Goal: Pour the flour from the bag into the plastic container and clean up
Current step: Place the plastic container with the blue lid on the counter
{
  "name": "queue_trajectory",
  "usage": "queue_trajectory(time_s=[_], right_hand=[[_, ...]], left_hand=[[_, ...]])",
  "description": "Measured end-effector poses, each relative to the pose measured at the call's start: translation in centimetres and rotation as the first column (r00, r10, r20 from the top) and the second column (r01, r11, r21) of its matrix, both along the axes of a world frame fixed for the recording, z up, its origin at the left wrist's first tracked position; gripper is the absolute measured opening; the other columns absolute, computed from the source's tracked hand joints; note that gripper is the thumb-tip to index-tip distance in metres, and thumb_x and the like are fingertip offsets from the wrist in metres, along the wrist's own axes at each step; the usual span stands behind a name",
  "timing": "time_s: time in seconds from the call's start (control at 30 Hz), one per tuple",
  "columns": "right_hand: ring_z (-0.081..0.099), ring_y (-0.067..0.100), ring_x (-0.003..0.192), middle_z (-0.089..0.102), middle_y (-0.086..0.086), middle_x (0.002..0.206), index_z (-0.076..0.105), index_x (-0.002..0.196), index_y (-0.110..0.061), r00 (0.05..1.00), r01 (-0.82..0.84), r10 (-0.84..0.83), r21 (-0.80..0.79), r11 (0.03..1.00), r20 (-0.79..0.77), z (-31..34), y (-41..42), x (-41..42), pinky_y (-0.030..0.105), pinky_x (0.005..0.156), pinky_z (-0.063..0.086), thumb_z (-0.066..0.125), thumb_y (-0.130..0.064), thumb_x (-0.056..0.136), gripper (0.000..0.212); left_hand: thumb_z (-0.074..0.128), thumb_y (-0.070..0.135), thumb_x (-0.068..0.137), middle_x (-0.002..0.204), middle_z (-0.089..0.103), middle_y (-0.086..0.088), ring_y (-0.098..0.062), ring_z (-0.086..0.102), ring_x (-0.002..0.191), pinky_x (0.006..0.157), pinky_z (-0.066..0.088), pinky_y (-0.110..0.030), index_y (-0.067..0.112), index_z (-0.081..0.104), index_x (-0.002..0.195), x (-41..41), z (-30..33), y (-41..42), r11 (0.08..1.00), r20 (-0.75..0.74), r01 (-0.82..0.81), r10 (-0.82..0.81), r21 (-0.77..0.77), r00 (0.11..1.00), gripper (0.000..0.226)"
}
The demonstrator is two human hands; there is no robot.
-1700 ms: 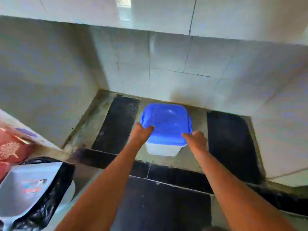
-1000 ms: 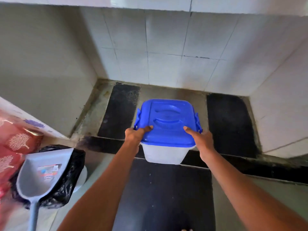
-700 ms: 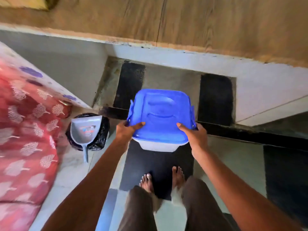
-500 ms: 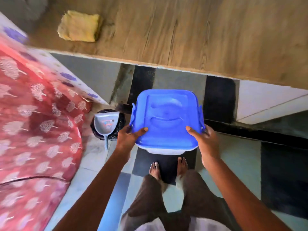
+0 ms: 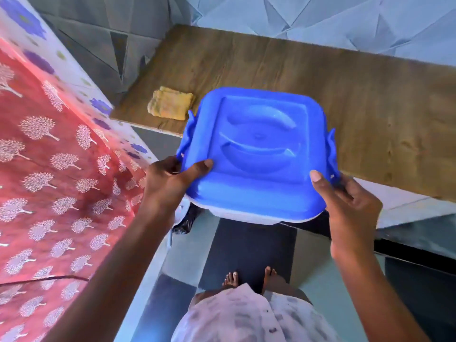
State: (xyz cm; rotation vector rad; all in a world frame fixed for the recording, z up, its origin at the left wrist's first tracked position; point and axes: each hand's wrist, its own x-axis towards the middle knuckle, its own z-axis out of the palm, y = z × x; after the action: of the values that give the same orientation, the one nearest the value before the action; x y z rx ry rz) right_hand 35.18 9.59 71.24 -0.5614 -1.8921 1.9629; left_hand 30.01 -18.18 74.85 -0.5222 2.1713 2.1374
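Raised since the earlier frame: plastic container with its blue lid clipped on, brought up from the floor recess to bench height, left hand and right hand each gripping a near corner, thumbs on the lid. Container held in the air over the near edge of the bench, not yet set down; yellow cloth lies just left of it on the bench. Step judged: fetching the container; next calls for setting it flat on the bench and unclipping the lid; no flour bag in view.

Lidded container was between left hand and right hand, before wooden counter; cloth on counter, left of container.
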Motion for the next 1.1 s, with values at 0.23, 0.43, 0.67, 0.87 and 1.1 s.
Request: queue_trajectory(time_s=[0.23, 0.43, 0.67, 0.87, 1.1], right_hand=[[0.053, -0.006, 0.057, 0.062, -0.018, 0.058, 0.069, 0.083, -0.005, 0.989, 0.125, -0.124, 0.016, 0.992, -0.079, 3.5, 2.9, -8.8, 0.007, 0.058, 0.044, 0.083, -0.043, 0.076, 0.041], [0.052, -0.002, 0.052, 0.058, -0.017, 0.053, 0.063, 0.068, -0.021, 0.989, 0.123, -0.121, 0.017, 0.992, -0.088, 4.1, 7.9, -19.0, 0.015, 0.054, 0.044, 0.085, -0.046, 0.075, 0.034], [0.048, 0.011, 0.057, 0.050, -0.001, 0.057, 0.058, 0.065, -0.010, 0.992, 0.121, -0.121, 0.007, 0.993, 0.023, 3.6, 15.0, -31.7, 0.032, 0.063, 0.043, 0.085, -0.054, 0.068, 0.052], [0.070, 0.033, 0.085, 0.073, 0.016, 0.087, 0.066, 0.088, -0.002, 0.990, 0.094, -0.101, 0.081, 0.992, 0.094, 3.6, 19.2, -40.4, 0.054, 0.076, 0.058, 0.076, -0.059, 0.072, 0.061], [0.072, 0.025, 0.091, 0.075, 0.007, 0.095, 0.070, 0.088, -0.012, 0.974, 0.154, -0.168, 0.105, 0.983, 0.151, 2.8, 20.8, -46.0, 0.041, 0.076, 0.057, 0.074, -0.052, 0.081, 0.041]], left_hand=[[0.090, 0.023, 0.061, 0.097, 0.076, -0.018, -0.029, 0.072, 0.083, 0.077, 0.057, -0.037, -0.002, 0.075, 0.093, -10.5, 4.7, 3.8, 0.998, -0.056, 0.040, -0.038, 0.040, 0.998, 0.043], [0.086, 0.023, 0.059, 0.090, 0.076, -0.016, -0.024, 0.069, 0.078, 0.071, 0.052, -0.033, -0.005, 0.075, 0.095, -21.3, 4.8, 9.7, 0.995, -0.038, 0.070, -0.068, 0.075, 0.997, 0.047], [0.089, 0.033, 0.047, 0.088, 0.072, -0.012, -0.023, 0.066, 0.078, 0.072, 0.049, -0.038, -0.011, 0.070, 0.106, -33.7, 2.9, 16.7, 0.993, 0.061, 0.036, -0.043, 0.113, 0.997, 0.076], [0.091, 0.033, 0.052, 0.082, 0.071, -0.005, -0.017, 0.068, 0.067, 0.065, 0.051, -0.034, 0.006, 0.069, 0.081, -42.1, 1.6, 21.0, 0.991, 0.092, 0.049, -0.060, 0.123, 0.994, 0.045], [0.091, 0.034, 0.061, 0.091, 0.072, -0.014, -0.031, 0.072, 0.088, 0.077, 0.057, -0.046, -0.010, 0.068, 0.094, -48.0, 1.3, 22.6, 0.985, 0.056, 0.159, -0.164, 0.071, 0.985, 0.059]])
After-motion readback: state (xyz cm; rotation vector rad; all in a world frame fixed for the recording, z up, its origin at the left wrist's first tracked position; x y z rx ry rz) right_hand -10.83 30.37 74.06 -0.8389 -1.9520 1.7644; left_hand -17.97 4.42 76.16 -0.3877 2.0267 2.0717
